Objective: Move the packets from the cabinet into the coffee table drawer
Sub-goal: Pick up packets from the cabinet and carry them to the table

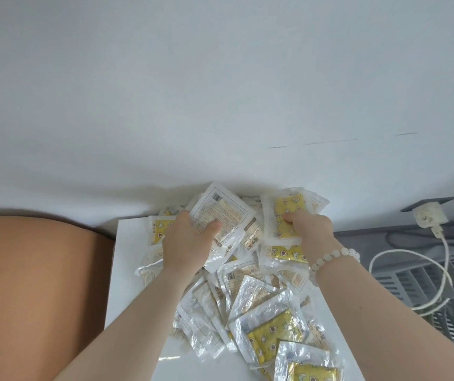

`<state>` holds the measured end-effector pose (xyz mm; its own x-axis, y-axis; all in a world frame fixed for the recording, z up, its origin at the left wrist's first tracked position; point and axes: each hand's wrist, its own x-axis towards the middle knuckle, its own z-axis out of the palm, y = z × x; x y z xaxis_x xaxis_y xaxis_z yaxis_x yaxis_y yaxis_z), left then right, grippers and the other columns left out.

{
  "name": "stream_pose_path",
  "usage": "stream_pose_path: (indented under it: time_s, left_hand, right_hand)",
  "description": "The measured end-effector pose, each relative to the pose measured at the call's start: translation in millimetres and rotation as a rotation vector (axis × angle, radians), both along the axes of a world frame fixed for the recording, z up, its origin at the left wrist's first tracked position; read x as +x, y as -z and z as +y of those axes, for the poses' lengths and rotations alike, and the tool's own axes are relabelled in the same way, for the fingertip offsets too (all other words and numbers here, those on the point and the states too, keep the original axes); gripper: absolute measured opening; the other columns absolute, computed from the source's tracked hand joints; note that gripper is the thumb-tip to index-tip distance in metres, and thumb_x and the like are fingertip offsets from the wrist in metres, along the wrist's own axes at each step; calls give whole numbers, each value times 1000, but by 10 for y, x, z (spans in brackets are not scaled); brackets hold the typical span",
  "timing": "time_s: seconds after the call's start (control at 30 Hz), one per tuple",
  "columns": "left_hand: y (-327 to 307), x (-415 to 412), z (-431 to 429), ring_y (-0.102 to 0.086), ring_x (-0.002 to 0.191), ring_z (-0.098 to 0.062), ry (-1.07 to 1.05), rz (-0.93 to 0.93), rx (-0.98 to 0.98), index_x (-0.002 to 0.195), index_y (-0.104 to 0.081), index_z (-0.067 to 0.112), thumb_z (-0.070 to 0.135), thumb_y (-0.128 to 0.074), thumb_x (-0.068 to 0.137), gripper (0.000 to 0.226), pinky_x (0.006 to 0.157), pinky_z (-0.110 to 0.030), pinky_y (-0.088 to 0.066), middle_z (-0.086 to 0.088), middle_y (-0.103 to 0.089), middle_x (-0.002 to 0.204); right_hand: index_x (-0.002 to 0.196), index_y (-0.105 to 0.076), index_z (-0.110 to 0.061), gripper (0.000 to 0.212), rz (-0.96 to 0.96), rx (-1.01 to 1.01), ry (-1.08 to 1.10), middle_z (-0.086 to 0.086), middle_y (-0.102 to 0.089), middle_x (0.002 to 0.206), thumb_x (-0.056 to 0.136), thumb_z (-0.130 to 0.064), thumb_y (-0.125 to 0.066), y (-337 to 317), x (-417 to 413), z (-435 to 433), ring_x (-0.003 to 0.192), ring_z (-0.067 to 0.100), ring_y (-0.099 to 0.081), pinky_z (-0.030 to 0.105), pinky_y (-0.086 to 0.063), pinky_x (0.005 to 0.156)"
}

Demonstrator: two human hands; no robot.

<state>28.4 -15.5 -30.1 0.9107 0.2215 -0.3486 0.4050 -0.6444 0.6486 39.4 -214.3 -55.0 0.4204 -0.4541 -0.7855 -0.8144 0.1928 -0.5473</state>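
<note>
Barely begun, it seems: the left hand (186, 246) clamps a white-backed packet (228, 213), the right hand (315, 232) a yellow packet (289, 207), the heap of packets (248, 303) beneath both grips awaiting transfer.

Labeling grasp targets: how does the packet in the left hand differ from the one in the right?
The left-hand packet shows its white printed back; the right-hand packet shows its yellow patterned face. The left-hand packet lies diagonally; the right-hand packet sits squarer to the camera. Both are clear-edged sachets, each gripped.
</note>
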Motion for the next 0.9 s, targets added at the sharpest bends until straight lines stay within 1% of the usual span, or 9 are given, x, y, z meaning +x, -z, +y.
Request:
stream_pose_path:
  time_s: [0.13,0.23,0.37,0.53,0.63,0.7,0.77,0.83,0.9]
  left_hand:
    - [-258,-45,-87,-55,70,-5,-37,11,-126,88,-53,25,36,-69,84,20,61,-25,-42,13,-56,78]
    - [-498,-77,-133,-62,78,-11,-83,21,-221,96,-57,25,34,-71,83,20,69,-28,-49,9,-64,85]
    - [-851,-150,-125,-64,82,-19,-177,12,-288,90,-57,18,30,-74,80,23,74,-34,-52,-1,-66,90]
    - [-1391,-332,-140,-65,84,-26,-242,44,-346,89,-54,19,30,-76,77,27,80,-44,-54,-4,-67,90]
    - [-1695,-517,-169,-65,83,-24,-196,103,-299,104,-57,11,37,-76,77,42,71,-37,-53,-5,-67,91]
    - [-1981,-570,-215,-61,81,-22,-137,107,-236,102,-59,9,38,-74,78,40,64,-30,-44,-5,-65,89]
    - [-2292,-574,-287,-58,82,-22,-58,107,-167,96,-60,12,38,-72,80,33,69,-29,-41,-4,-63,88]
    - [-2615,-584,-402,-57,79,-21,3,112,-150,93,-63,14,44,-71,77,34,69,-28,-40,-3,-63,84]
    - [-2854,-621,-527,-60,74,-21,32,109,-188,85,-65,12,50,-68,62,44,63,-28,-41,-3,-65,78]
  right_hand:
    - [104,-57,-9,21,-129,131,52,2,-55,88,86,-11,-67,-180,-208,-46,91,21,-48,31,-36,83]
    - [110,-59,-8,27,-183,198,86,6,-60,102,85,-13,-68,-374,-325,-46,98,26,-54,36,-41,94]
    - [95,-60,-13,14,-223,281,88,7,-66,101,84,-14,-69,-724,-449,-68,106,30,-59,44,-42,103]
    - [99,-61,-7,19,-256,326,78,11,-68,99,83,-10,-71,-1328,-726,-106,99,32,-64,44,-49,94]
    - [93,-60,-3,17,-240,310,83,14,-67,90,82,-7,-71,-1671,-957,-125,83,30,-64,37,-53,74]
    - [89,-60,-1,15,-250,277,81,11,-65,82,81,-6,-72,-1942,-1066,-155,73,24,-61,25,-52,55]
    - [88,-58,-2,15,-264,252,31,6,-61,77,83,-10,-70,-2208,-1184,-144,67,16,-58,14,-45,41]
    - [91,-57,-5,16,-300,282,7,5,-61,78,86,-15,-67,-2453,-1299,-155,67,14,-58,12,-44,43]
    - [85,-57,-7,13,-346,253,59,3,-60,76,87,-15,-67,-2699,-1395,-215,65,12,-57,11,-42,41]
